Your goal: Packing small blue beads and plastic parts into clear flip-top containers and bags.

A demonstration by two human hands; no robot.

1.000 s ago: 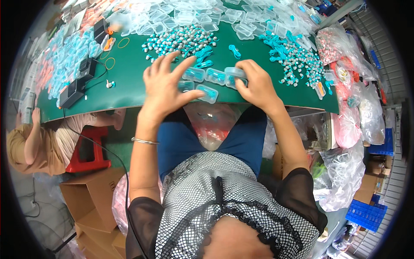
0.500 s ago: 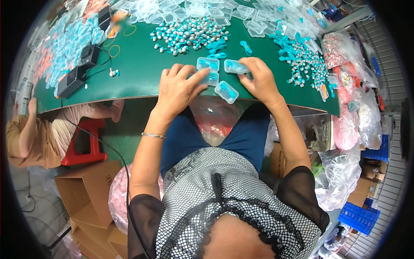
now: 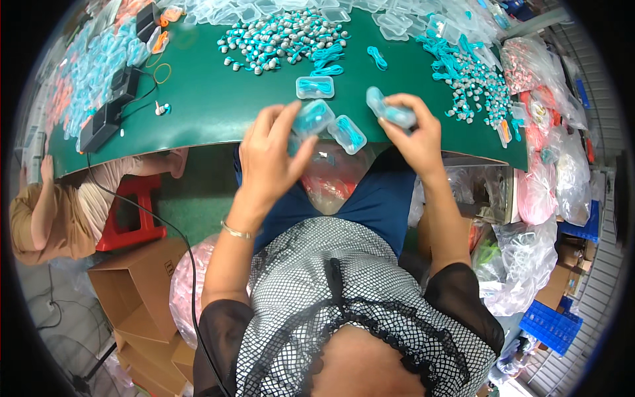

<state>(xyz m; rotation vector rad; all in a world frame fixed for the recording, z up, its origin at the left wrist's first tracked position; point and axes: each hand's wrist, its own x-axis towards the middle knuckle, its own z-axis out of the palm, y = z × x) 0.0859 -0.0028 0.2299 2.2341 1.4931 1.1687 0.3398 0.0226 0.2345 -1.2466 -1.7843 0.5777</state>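
Along the near edge of the glossy green table (image 3: pixel 198 83): a clear rectangular plastic box (image 3: pixel 347 134) with coiled teal cord inside, lying aslant near the middle.
Left hand (image 3: pixel 268 153): thumb and forefinger spread wide beside a second clear box (image 3: pixel 315 118), blurred and also teal inside; cannot tell whether they touch it.
Right hand (image 3: pixel 418 137): thumb and fingers pinching a third clear box (image 3: pixel 399 117) by the near edge, right of the middle, a translucent part rising at its left end.
Farther in: a fourth clear box (image 3: pixel 315 87), teal cord inside, lying flat.
Towards the far edge: a heap of small rounded grey-and-teal pieces (image 3: pixel 281 43), and a bundle of teal cord (image 3: pixel 377 57) well to its right.
Left corner: a black box-shaped device (image 3: pixel 100 127).
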